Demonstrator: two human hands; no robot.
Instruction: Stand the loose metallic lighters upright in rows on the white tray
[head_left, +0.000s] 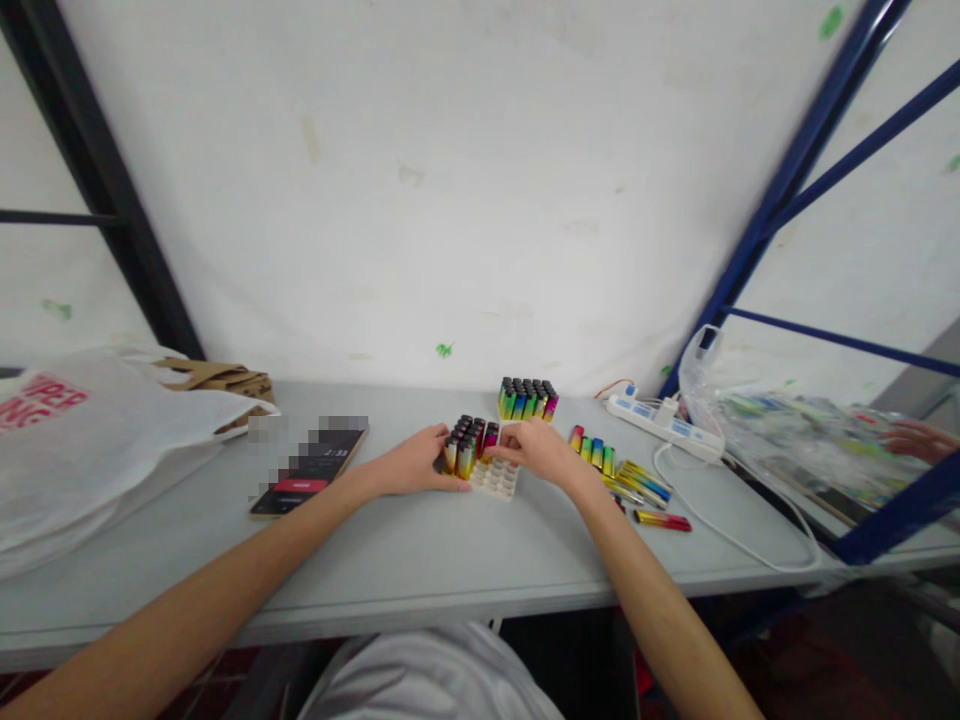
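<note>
A white tray with round holes (495,480) rests near the middle of the table. Upright lighters (465,445) with shiny multicoloured bodies and black tops fill its left part, while holes show at the right front. My left hand (420,462) curves round the tray's left side, thumb at the front and fingers behind. Over the tray's right part, my right hand (536,447) is closed in a pinch at a magenta lighter (490,436); the fingertips partly hide the contact. Behind stands another block of upright lighters (527,398). Loose lighters (634,483) lie right of my right hand.
A phone (315,468) lies at left, beside a white plastic bag (112,440) and folded cardboard (225,382). At right are a power strip (667,425) with a looping white cable, a blue metal post (750,250) and clear plastic bags. Another person's hand (922,438) shows beyond the post.
</note>
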